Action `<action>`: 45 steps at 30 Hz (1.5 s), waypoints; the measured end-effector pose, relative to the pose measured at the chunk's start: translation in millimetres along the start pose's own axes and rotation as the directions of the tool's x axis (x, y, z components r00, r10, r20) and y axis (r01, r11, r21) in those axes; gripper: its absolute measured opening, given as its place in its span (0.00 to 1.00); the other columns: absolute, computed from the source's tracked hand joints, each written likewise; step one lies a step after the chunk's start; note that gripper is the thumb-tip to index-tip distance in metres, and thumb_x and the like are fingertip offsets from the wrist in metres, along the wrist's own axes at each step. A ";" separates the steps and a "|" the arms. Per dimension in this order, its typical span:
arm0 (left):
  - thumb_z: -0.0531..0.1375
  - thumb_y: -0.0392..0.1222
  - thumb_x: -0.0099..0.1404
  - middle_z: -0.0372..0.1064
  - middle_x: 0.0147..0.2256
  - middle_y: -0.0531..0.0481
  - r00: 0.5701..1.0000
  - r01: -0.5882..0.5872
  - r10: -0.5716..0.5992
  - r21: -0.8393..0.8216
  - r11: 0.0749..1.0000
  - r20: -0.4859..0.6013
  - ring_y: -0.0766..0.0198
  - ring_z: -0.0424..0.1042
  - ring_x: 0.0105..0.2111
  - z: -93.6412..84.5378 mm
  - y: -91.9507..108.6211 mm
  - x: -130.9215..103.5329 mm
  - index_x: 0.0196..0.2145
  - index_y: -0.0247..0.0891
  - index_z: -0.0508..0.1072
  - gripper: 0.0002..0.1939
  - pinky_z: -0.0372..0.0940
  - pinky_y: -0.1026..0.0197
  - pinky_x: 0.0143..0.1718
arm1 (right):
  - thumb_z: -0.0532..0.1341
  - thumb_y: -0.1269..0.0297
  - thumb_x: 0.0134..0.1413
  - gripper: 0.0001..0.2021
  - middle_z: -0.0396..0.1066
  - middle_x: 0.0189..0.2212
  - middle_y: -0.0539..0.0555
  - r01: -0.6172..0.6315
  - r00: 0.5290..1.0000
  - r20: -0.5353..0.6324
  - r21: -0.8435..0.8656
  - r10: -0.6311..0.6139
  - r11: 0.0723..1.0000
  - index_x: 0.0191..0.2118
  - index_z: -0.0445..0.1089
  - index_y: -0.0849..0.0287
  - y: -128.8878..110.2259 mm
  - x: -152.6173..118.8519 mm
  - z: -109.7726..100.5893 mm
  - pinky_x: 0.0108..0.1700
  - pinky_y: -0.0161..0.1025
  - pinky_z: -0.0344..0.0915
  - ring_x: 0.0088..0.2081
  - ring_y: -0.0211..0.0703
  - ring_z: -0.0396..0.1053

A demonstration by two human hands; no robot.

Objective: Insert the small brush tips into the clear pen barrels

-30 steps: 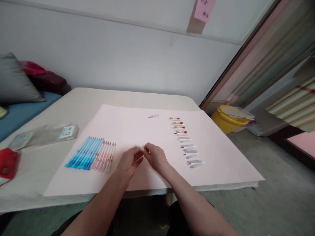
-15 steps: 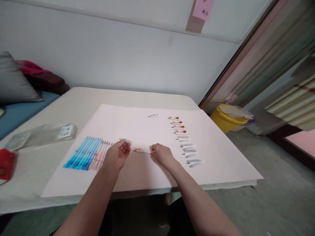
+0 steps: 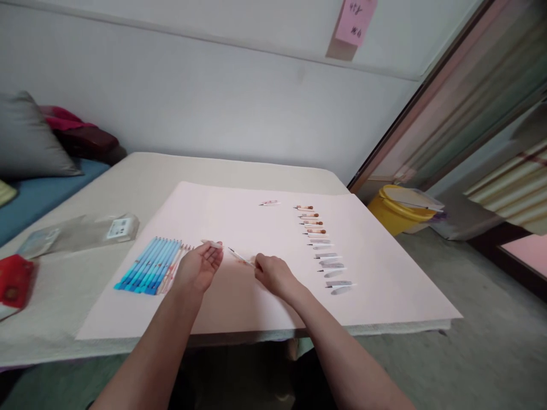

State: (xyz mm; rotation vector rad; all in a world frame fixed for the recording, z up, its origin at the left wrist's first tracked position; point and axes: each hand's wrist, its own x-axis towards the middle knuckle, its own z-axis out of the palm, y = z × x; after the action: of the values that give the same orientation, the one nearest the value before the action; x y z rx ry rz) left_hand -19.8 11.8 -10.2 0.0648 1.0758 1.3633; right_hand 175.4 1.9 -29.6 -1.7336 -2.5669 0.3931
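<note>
My left hand (image 3: 197, 267), palm turned up and fingers curled, holds a small whitish pen part (image 3: 209, 243) between thumb and fingertips. My right hand (image 3: 276, 274) pinches the rear of a thin white pen refill (image 3: 240, 256), lifted at a slant with its dark tip pointing toward the left hand. The tip is apart from the whitish part. Under the refill lies a small piece with brown print (image 3: 244, 261), partly hidden. Beside my left hand are blue pens (image 3: 150, 265) in a row, with pale pink pens (image 3: 173, 267) next to them, partly covered by the wrist.
A column of refills and pen parts, some brown-ended (image 3: 314, 223), some grey (image 3: 333, 265), runs down the right of the pink sheet (image 3: 384, 285). One pale pen piece (image 3: 270, 203) lies farther back. A plastic bag (image 3: 81, 234) and red object (image 3: 16, 283) lie left; a yellow bucket (image 3: 393, 210) stands right.
My right hand has raised the refill from the sheet and tilted its dark tip up toward my left hand. The whitish part in the left hand has turned slightly. The view has shifted a little.
</note>
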 end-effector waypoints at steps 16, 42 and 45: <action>0.58 0.31 0.56 0.70 0.34 0.41 0.999 -0.033 0.033 0.019 0.999 0.015 0.66 0.71 0.29 0.9 -2.7 -2.6 0.26 0.31 0.67 0.02 0.68 0.65 0.29 | 0.52 0.71 0.52 0.05 0.68 0.26 0.49 0.054 0.995 -0.090 0.181 -0.038 0.982 0.33 0.64 0.57 -8.1 -9.6 -17.0 0.26 0.32 0.45 0.26 0.35 0.61; 0.59 0.34 0.54 0.70 0.32 0.44 0.984 -0.178 0.179 0.101 0.979 0.003 0.67 0.70 0.27 6.1 -16.8 -5.8 0.28 0.34 0.65 0.04 0.65 0.66 0.26 | 0.52 0.71 0.53 0.06 0.68 0.30 0.50 0.151 0.954 -0.292 0.264 -0.071 0.953 0.33 0.65 0.57 -6.4 -12.2 -12.3 0.31 0.32 0.52 0.29 0.36 0.63; 0.59 0.33 0.55 0.70 0.32 0.44 0.986 -0.165 0.162 0.097 0.982 0.034 0.69 0.69 0.26 7.3 -20.1 -7.5 0.28 0.34 0.66 0.04 0.65 0.66 0.26 | 0.52 0.70 0.55 0.06 0.68 0.31 0.51 0.190 0.939 -0.335 0.303 -0.083 0.934 0.33 0.65 0.57 -8.8 -12.6 -8.1 0.33 0.31 0.54 0.31 0.36 0.64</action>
State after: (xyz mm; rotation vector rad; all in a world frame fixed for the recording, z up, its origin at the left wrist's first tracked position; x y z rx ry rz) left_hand 1.2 4.0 -13.9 0.2484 1.1358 1.4509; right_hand 173.5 -11.1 -18.3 -1.3644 -2.2238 0.4651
